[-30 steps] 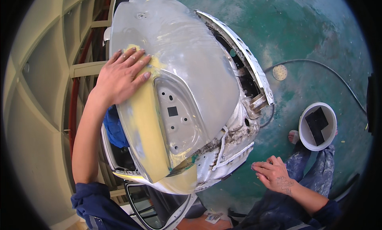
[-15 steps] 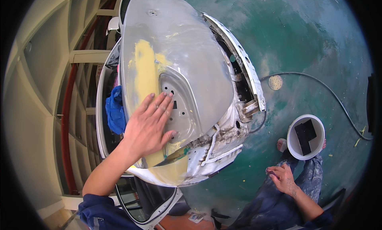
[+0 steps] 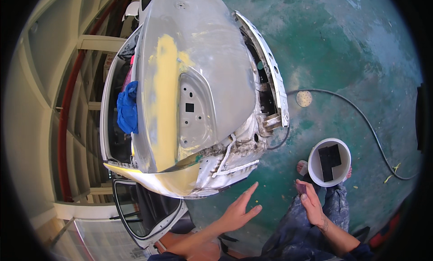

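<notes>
My left hand (image 3: 239, 211) is open in the air below the car body's lower right corner, its fingers stretched out. My right hand (image 3: 309, 202) grips a small dark purple pad (image 3: 301, 188) just below a white bucket (image 3: 344, 166) that has black flat pieces (image 3: 329, 159) in it. The grey car body panel (image 3: 225, 71) stands in front of me, with a long band of yellow filler (image 3: 166, 103) beside a recess pierced by holes (image 3: 189, 121). A blue cloth (image 3: 127, 108) lies at the panel's left edge.
A beige ribbed structure (image 3: 36, 94) with a red pipe (image 3: 65, 148) lines the left. A loose window-framed part (image 3: 178, 218) is at the bottom. On the green floor (image 3: 343, 58) are a black hose (image 3: 365, 121) and a round perforated disc (image 3: 303, 98). My feet (image 3: 302, 166) flank the bucket.
My left hand has left the panel, sliding down over the filler and moving down and right toward my right hand. The car and bucket appear shifted in view as the camera moved.
</notes>
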The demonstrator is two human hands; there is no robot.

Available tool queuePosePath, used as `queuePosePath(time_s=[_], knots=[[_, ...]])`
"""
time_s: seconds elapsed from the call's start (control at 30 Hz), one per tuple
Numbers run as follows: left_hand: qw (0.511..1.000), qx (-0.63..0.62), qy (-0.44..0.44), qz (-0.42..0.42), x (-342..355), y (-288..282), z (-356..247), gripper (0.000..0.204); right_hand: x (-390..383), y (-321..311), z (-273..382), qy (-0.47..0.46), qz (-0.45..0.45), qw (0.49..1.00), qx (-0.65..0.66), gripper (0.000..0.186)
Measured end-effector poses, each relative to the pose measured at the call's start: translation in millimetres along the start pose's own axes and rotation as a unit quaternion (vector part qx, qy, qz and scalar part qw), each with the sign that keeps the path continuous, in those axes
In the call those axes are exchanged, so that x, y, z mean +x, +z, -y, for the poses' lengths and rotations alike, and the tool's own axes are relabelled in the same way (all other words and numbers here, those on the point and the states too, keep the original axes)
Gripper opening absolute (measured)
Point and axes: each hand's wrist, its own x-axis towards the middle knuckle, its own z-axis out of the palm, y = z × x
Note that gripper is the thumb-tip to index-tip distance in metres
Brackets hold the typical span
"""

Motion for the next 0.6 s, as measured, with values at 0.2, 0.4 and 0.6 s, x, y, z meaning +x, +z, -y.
queuePosePath(time_s=[0.2, 0.4, 0.6], knots=[[0.847, -0.528, -0.053, 0.031, 86.0, 144.2, -23.9, 0.069, 0.6, -2.9, 29.7, -0.035, -0.021, 0.991, -0.128, 0.077], [0.780, -0.613, -0.118, 0.042, 108.0, 164.7, -12.4, 0.056, 2.3, -26.7, 5.3, -0.015, -0.145, 0.971, -0.191, 0.062], [0.759, -0.636, -0.141, 0.020, 122.4, 134.3, 8.1, 0.052, 20.5, -64.5, -43.4, 0.146, -0.202, 0.962, 0.115, 0.013]])
